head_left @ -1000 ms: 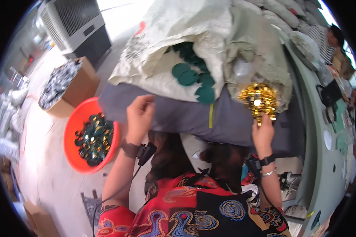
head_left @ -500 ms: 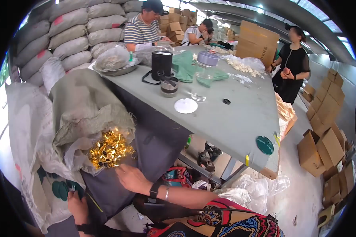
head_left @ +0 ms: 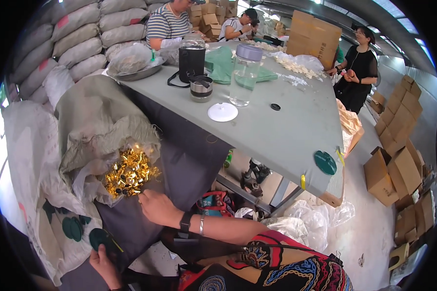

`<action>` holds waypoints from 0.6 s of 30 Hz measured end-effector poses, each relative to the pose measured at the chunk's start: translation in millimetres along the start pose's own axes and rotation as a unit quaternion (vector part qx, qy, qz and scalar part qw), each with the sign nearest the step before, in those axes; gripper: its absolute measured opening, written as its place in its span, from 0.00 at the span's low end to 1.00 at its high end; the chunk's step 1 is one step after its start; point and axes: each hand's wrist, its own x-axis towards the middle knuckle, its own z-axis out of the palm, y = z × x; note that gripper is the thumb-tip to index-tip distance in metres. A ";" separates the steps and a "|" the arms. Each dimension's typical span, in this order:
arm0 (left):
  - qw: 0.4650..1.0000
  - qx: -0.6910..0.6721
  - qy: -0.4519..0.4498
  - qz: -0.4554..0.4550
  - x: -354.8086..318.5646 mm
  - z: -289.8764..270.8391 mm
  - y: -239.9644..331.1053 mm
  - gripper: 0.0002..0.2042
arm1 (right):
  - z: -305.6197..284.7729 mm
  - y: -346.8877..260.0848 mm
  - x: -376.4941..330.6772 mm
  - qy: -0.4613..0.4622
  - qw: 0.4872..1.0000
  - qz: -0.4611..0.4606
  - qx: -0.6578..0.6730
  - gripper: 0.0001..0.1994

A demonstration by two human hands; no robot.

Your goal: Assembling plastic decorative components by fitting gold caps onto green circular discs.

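My left hand [head_left: 102,264], at the lower left, pinches a round dark green disc [head_left: 99,237] at its edge. A thin yellow strip [head_left: 117,245] shows at the disc's right side. My right hand [head_left: 156,208] is beside the lower right edge of a heap of shiny gold pieces [head_left: 128,172], its fingers curled together. Whatever is between those fingertips is too small to make out. The heap spills from the mouth of a grey-green woven sack [head_left: 97,116] with a clear plastic liner. More green discs [head_left: 72,228] lie on a white sack left of my left hand.
A grey table [head_left: 272,138] holds a water bottle [head_left: 245,80], black cup [head_left: 191,63], white lid [head_left: 223,112] and green disc [head_left: 325,162]. Plastic bags [head_left: 310,220] lie below. Cardboard boxes [head_left: 393,169] stand at right. Three other people are around the table's far side.
My left hand has shifted slightly, and the green disc in it now shows more fully. My right hand has moved only slightly at the heap's edge. The whole view has shifted a little.
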 end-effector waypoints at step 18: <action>0.993 0.046 -0.112 -0.012 -14.7 9.5 4.3 0.06 | 9.0 -92.2 22.2 -0.227 0.886 -0.004 0.404 0.14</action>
